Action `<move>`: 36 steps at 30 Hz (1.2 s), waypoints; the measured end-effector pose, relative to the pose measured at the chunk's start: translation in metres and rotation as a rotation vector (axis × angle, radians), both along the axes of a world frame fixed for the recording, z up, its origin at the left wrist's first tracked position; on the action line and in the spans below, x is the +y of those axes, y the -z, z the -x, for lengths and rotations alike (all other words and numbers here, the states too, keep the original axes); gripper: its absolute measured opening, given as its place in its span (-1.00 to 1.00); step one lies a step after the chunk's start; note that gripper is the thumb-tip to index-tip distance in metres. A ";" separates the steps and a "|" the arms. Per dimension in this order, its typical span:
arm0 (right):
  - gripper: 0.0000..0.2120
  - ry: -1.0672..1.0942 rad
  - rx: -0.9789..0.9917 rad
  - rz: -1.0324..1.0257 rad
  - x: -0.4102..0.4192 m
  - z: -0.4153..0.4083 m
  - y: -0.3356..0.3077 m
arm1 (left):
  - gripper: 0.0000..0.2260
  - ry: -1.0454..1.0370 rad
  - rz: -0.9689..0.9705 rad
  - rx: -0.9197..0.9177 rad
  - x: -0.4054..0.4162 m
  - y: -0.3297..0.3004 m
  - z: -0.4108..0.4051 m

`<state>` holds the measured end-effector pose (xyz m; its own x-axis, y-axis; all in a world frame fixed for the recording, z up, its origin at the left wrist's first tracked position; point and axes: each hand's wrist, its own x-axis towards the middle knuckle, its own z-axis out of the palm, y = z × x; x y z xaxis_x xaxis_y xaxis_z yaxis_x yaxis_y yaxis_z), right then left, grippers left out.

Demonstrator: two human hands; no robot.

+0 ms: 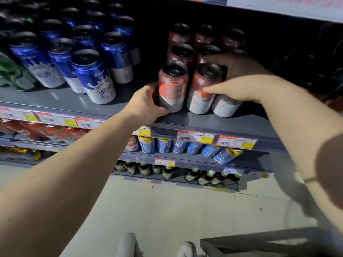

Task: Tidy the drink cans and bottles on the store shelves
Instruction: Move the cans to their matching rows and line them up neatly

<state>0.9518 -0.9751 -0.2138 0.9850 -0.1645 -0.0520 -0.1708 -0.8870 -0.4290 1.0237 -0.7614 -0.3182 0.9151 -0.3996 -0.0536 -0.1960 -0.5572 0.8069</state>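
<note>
Several dark red and white cans stand in rows on the grey shelf (213, 123). My left hand (146, 102) is wrapped around the front left red can (172, 88), gripping its left side. My right hand (235, 84) reaches over the front row: its fingers curl behind the middle front red can (204, 89) and its thumb presses that can's front. A third front can (225, 108) shows only its white base under my right wrist. More red cans (181, 51) stand behind in shadow.
Blue and white cans (92, 75) fill the shelf's left half, with green cans (9, 71) at the far left. Price tags (194, 137) line the shelf edge. Lower shelves hold red cans, blue and yellow cans (163, 145) and green bottles (204, 177). A grey cart frame (259, 242) stands at the bottom right.
</note>
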 end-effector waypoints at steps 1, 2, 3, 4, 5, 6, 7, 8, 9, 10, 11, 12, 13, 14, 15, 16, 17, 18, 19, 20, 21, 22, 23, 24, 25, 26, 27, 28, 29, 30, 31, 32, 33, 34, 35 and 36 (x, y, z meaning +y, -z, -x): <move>-0.32 -0.019 0.030 -0.048 -0.003 0.001 -0.002 | -0.45 -0.005 0.031 0.003 0.001 0.000 0.000; -0.27 -0.004 0.032 -0.058 -0.005 0.000 -0.002 | -0.44 -0.022 0.044 -0.003 -0.001 0.001 0.002; -0.24 0.043 0.006 -0.037 -0.004 -0.001 -0.001 | -0.42 -0.047 0.031 -0.024 -0.003 0.002 0.004; -0.22 0.105 -0.030 -0.003 -0.001 -0.002 0.002 | -0.41 -0.070 -0.002 -0.056 -0.006 0.003 0.006; -0.22 0.160 -0.055 0.034 0.002 -0.003 0.004 | -0.39 -0.080 -0.033 -0.088 -0.008 0.004 0.008; -0.24 0.189 -0.067 0.062 0.005 -0.003 0.005 | -0.36 -0.071 -0.053 -0.109 -0.009 0.005 0.008; -0.29 0.193 -0.070 0.071 0.006 -0.003 0.007 | -0.33 -0.048 -0.058 -0.112 -0.010 0.006 0.008; -0.34 0.183 -0.069 0.055 0.006 -0.003 0.007 | -0.32 -0.027 -0.057 -0.105 -0.011 0.005 0.007; -0.40 0.170 -0.065 0.018 0.003 -0.002 0.007 | -0.33 -0.014 -0.062 -0.103 -0.011 0.004 0.006; -0.43 0.154 -0.061 -0.022 0.000 -0.002 0.007 | -0.34 -0.016 -0.079 -0.107 -0.012 0.004 0.005; -0.45 0.136 -0.055 -0.050 -0.003 -0.001 0.006 | -0.34 -0.034 -0.107 -0.121 -0.013 0.004 0.005; -0.46 0.118 -0.046 -0.066 -0.005 0.000 0.005 | -0.34 -0.062 -0.145 -0.146 -0.014 0.005 0.005; -0.45 0.106 -0.040 -0.078 -0.006 0.001 0.005 | -0.33 -0.092 -0.185 -0.177 -0.016 0.006 0.005; -0.45 0.103 -0.045 -0.091 -0.006 0.002 0.005 | -0.31 -0.115 -0.216 -0.196 -0.018 0.007 0.007; -0.45 0.109 -0.060 -0.103 -0.005 0.002 0.005 | -0.28 -0.123 -0.228 -0.193 -0.018 0.008 0.008; -0.44 0.121 -0.079 -0.109 -0.004 0.002 0.005 | -0.26 -0.110 -0.223 -0.167 -0.018 0.008 0.007; -0.43 0.134 -0.092 -0.106 -0.003 0.002 0.006 | -0.26 -0.075 -0.202 -0.126 -0.016 0.008 0.006; -0.42 0.144 -0.097 -0.097 -0.001 0.001 0.007 | -0.26 -0.029 -0.170 -0.079 -0.013 0.007 0.004; -0.40 0.153 -0.097 -0.088 -0.001 0.001 0.008 | -0.28 0.010 -0.127 -0.037 -0.010 0.006 0.002; -0.39 0.161 -0.098 -0.087 0.000 0.001 0.008 | -0.29 0.027 -0.076 -0.009 -0.007 0.007 0.000; -0.39 0.168 -0.099 -0.092 0.000 0.001 0.009 | -0.31 0.018 -0.036 -0.008 -0.005 0.008 0.000; -0.39 0.172 -0.105 -0.095 0.000 0.001 0.009 | -0.33 -0.010 -0.015 -0.023 -0.005 0.008 0.000; -0.40 0.175 -0.112 -0.093 0.000 0.001 0.010 | -0.35 -0.043 -0.021 -0.052 -0.007 0.008 0.002; -0.41 0.178 -0.119 -0.087 0.001 0.001 0.011 | -0.37 -0.070 -0.052 -0.097 -0.009 0.009 0.005; -0.42 0.181 -0.126 -0.078 0.001 0.001 0.012 | -0.39 -0.079 -0.100 -0.149 -0.012 0.008 0.007; -0.43 0.182 -0.135 -0.066 0.002 0.001 0.013 | -0.38 -0.069 -0.143 -0.190 -0.014 0.008 0.008; -0.44 0.182 -0.142 -0.050 0.001 0.000 0.013 | -0.37 -0.044 -0.168 -0.204 -0.015 0.007 0.009; -0.45 0.179 -0.148 -0.034 0.001 0.000 0.014 | -0.36 -0.017 -0.167 -0.189 -0.015 0.006 0.008; -0.46 0.176 -0.150 -0.021 0.001 -0.001 0.014 | -0.36 -0.001 -0.150 -0.160 -0.014 0.004 0.007; -0.46 0.171 -0.153 -0.012 0.000 -0.001 0.015 | -0.37 -0.002 -0.141 -0.139 -0.014 0.003 0.006; -0.46 0.169 -0.154 -0.008 -0.001 -0.001 0.015 | -0.37 -0.018 -0.151 -0.140 -0.014 0.003 0.006; -0.46 0.166 -0.157 -0.009 -0.001 -0.001 0.015 | -0.35 -0.045 -0.180 -0.161 -0.016 0.003 0.007; -0.47 0.163 -0.162 -0.014 -0.001 0.000 0.016 | -0.31 -0.071 -0.216 -0.193 -0.017 0.004 0.008; -0.47 0.160 -0.173 -0.018 -0.001 0.000 0.017 | -0.28 -0.085 -0.243 -0.213 -0.019 0.005 0.009; -0.47 0.158 -0.181 -0.020 -0.002 0.000 0.018 | -0.25 -0.078 -0.252 -0.210 -0.019 0.005 0.010; -0.45 0.158 -0.184 -0.019 -0.001 0.000 0.018 | -0.23 -0.053 -0.242 -0.187 -0.018 0.007 0.009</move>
